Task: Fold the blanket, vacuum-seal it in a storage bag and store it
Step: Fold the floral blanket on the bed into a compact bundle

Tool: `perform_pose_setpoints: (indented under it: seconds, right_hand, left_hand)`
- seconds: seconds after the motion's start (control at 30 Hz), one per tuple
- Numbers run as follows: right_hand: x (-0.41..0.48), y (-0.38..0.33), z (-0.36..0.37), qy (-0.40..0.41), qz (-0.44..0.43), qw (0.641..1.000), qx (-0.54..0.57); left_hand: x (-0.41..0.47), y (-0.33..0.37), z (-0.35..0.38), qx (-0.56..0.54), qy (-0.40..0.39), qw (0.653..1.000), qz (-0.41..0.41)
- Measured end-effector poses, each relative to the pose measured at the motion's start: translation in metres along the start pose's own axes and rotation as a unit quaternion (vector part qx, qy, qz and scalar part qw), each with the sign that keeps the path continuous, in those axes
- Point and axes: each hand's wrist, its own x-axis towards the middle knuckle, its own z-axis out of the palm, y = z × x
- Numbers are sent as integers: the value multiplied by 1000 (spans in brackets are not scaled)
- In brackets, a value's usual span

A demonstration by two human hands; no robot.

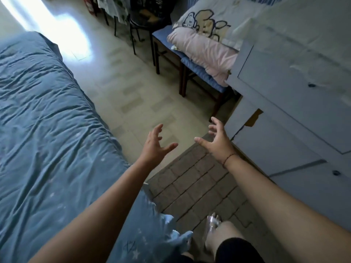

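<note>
Blanket (47, 120): blue, wrinkled, spread flat over the bed.
Left hand (154, 144): fingers splayed, grasping nothing.
Right hand (218, 140): fingers splayed, grasping nothing.

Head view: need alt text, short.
Both arms reach forward, left hand and right hand empty with fingers spread, above the floor between a rumpled blue blanket spread on the left and a white cabinet on the right. A folded pink quilt sits on a chair beyond.
</note>
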Motion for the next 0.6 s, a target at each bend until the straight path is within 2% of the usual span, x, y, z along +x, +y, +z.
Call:
perform_pose_setpoints:
  seconds: [0.33, 0.6]
  right_hand:
    - [222, -66, -12, -88, -70, 993, -41]
    - [378, -155, 75, -179, -123, 975, -52]
  left_hand:
    - [174, 35, -17, -69, 102, 991, -58]
    - [281, 7, -113, 10, 208, 971, -116]
